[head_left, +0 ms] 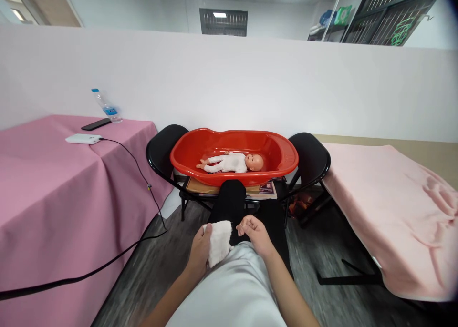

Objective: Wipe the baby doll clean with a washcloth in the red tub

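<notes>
A small white cloth (pixel 220 242), which looks folded, rests over my lap with my left hand (pixel 200 247) closed on its left edge. To the right of the cloth my right hand (pixel 256 235) makes a pinch; something thin and pale seems to be at the fingertips, too small to name. Beyond my knees, a baby doll (pixel 233 162) in white clothing lies on its back in a red baby bathtub (pixel 284 155), head to the right. Both hands are well apart from the tub and the doll.
Black chairs (pixel 310 158) flank the tub. On the left, a pink-covered table (pixel 46 184) holds a water bottle (pixel 110 110), a dark phone (pixel 96 124) and a white power bank (pixel 84 138) with a black cable (pixel 118 256) trailing down. A light-pink cover (pixel 375 184) drapes the right-hand table.
</notes>
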The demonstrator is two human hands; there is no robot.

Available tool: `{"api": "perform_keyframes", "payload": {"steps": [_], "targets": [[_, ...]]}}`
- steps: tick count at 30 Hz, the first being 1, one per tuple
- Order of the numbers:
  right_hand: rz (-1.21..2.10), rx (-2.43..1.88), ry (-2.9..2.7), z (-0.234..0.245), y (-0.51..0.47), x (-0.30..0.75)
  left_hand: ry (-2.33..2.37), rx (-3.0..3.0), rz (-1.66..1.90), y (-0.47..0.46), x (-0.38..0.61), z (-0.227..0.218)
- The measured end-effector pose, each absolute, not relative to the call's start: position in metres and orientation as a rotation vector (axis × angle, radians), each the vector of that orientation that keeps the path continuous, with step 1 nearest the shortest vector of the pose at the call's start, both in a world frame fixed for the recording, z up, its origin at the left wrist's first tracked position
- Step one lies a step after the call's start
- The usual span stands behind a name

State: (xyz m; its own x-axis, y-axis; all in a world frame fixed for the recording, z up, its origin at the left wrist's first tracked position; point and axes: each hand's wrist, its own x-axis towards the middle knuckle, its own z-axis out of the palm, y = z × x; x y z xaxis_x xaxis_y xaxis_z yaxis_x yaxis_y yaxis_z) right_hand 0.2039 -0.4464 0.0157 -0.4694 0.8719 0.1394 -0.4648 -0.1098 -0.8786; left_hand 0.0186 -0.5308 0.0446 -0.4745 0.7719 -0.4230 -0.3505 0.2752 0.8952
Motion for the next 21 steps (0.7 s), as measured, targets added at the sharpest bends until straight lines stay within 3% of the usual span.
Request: {"api": "perform_keyframes", "payload": {"steps": [8, 13, 15, 21], "targets": [[1.494, -0.906, -1.593, 0.017, -0.427, 0.236, 1.488, 0.362, 1.395, -0.531, 0.017, 0.040], [0.321, -1.442, -1.781, 0.007, -0.402, 0.280, 1.449, 0.315, 1.391, -0.531, 0.024, 0.055], [0.084, -1.624, -1.738, -0.003, -0.395, 0.294, 1.458, 0.302, 1.374, -0.532, 0.027, 0.062], [0.181, -1.716, -1.715, -0.039, -0.384, 0.302, 1.457, 0.274, 1.372, -0.531, 0.029, 0.069]]}}
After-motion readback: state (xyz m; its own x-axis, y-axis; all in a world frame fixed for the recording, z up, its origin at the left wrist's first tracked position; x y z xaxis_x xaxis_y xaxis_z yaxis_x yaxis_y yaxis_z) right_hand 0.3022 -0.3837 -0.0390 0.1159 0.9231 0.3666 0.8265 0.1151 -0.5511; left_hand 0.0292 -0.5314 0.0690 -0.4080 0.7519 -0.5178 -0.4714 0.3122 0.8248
